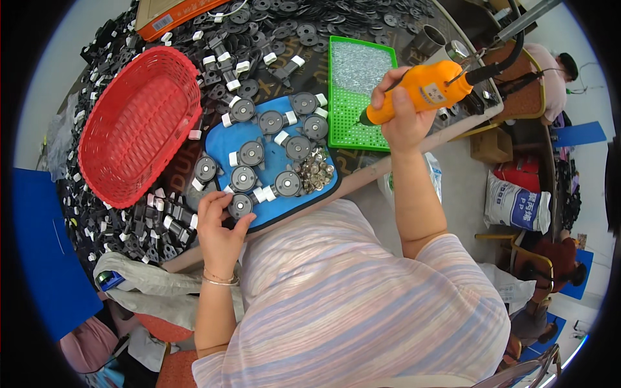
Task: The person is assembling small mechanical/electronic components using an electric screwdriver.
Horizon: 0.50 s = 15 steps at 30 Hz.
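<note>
My right hand (406, 116) is wrapped round an orange electric screwdriver (432, 89). Its tip points down at a green perforated tray (354, 129), where many small silvery screws (362, 64) fill the far half. At the near left of a blue mat (217, 143), my left hand (220, 223) has its thumb and fingers closed about a black caster wheel (240, 205) with a white end piece. Several similar caster wheels (251, 153) lie on the mat, beside a small heap of shiny metal caps (315, 171).
A red plastic basket (139, 126) stands at the left among heaps of black parts with white ends (171, 223). Loose black discs (307, 32) cover the far table. An orange box (171, 19) and a metal cup (429, 40) stand at the back. Other people sit at the far right.
</note>
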Tool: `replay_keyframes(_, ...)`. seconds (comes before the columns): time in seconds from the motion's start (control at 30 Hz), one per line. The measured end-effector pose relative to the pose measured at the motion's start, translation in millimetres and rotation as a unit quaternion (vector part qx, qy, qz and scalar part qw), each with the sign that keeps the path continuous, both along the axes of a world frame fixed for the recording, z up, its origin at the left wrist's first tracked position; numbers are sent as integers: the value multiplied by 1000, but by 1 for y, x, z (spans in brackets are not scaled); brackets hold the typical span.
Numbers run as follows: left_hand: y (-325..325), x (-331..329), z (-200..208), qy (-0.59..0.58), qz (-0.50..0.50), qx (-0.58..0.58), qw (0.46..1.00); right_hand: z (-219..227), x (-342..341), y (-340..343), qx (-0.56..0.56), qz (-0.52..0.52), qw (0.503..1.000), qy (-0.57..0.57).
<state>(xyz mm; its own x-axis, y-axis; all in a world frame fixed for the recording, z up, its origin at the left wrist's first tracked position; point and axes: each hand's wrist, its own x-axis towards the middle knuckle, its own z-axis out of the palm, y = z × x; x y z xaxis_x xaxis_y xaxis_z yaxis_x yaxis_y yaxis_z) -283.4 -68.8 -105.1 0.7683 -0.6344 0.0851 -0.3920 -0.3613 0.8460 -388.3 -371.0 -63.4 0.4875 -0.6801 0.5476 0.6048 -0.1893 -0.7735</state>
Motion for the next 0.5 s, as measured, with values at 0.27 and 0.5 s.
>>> replay_keyframes(0.27, 2, 1, -9, 38, 12, -40, 998, -2, 0, -3, -15, -5, 1000, 16)
replay_keyframes(0.5, 4, 1, -14, 36, 12, -60, 997, -4, 0, -2, -13, 0, 1000, 10)
